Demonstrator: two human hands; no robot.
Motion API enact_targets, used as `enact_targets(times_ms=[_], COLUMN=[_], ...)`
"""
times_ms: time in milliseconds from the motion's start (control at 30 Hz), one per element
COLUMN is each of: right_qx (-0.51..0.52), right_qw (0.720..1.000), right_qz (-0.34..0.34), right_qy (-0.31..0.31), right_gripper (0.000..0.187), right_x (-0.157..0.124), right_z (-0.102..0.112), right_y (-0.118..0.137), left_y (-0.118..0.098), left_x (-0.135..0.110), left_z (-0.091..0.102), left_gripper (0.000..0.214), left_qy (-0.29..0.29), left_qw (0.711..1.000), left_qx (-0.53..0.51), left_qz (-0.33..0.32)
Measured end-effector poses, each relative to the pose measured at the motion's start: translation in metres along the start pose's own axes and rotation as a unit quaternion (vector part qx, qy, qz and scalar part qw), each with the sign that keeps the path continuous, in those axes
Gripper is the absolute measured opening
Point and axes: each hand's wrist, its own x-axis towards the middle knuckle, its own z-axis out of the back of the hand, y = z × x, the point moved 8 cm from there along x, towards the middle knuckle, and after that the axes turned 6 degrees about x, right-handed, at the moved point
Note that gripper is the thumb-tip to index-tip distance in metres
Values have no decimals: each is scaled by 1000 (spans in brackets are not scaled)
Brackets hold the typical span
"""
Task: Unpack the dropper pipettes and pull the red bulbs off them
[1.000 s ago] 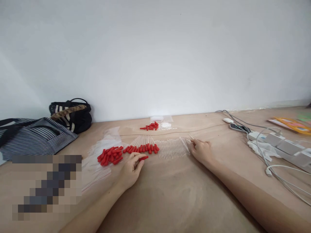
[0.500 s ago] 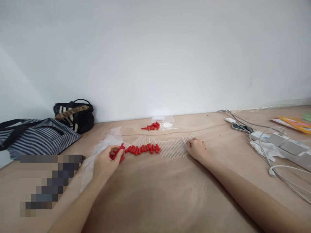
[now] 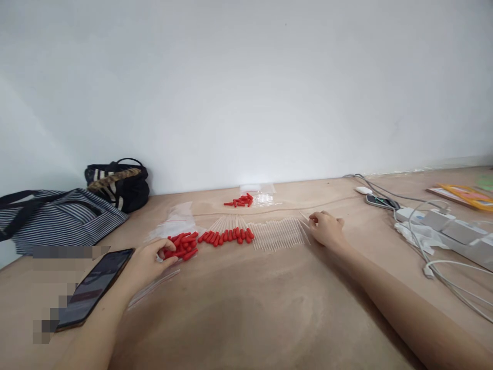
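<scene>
My left hand (image 3: 148, 262) rests at the left edge of a pile of small red bulb-shaped pieces (image 3: 187, 241), thumb and forefinger apart. My right hand (image 3: 327, 228) is closed, its fingertips pinching a thin pale stick (image 3: 304, 217) at the right end of a row of similar sticks (image 3: 277, 234). The sticks lie side by side on the brown table (image 3: 246, 308). Left of them, more sticks fan out with red bulb-shaped pieces (image 3: 225, 236) at their near ends.
Behind the row lie more red pieces (image 3: 241, 200) beside a clear plastic bag (image 3: 258, 188). A phone (image 3: 96, 288) is left of my left forearm. A striped bag (image 3: 69, 218) and a black bag (image 3: 134, 190) stand at far left. Cables and a power strip (image 3: 462, 234) are at right.
My left hand has drawn back left and down from the red pile, uncovering more of it and the phone. My right hand has moved slightly right and away from the stick row.
</scene>
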Motion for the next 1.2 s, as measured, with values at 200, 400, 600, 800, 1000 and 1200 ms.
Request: enact_targets(times_ms=[200,400,600,800,1000,1200], right_qx=[3,-10,-59,-13,448,670], right_qw=[996,993,991,998,892,704], right_qz=[-67,-48,-17,-37,53,46], right_qy=[63,108,123,58,19,229], right_gripper=[19,23,24,26,31,37], right_x=[1,-1,-2,-1,-27,-88], right_z=[7,-4,-15,-6,-7,-49], right_y=[-27,-19,-6,-8,33,105], left_y=[-23,-102,-172,-181,-175,-171], left_x=[-1,-22,-33,-29,-25,-22], left_z=[3,-23,-52,-58,-60,-64], left_gripper=[22,13,14,13,13,26], left_qy=[-91,-165,-73,-46,-33,-9], left_qw=[993,964,937,931,938,942], left_qx=[-21,-103,-111,-138,-185,-224], left_qz=[-73,-181,-324,-336,-293,-249])
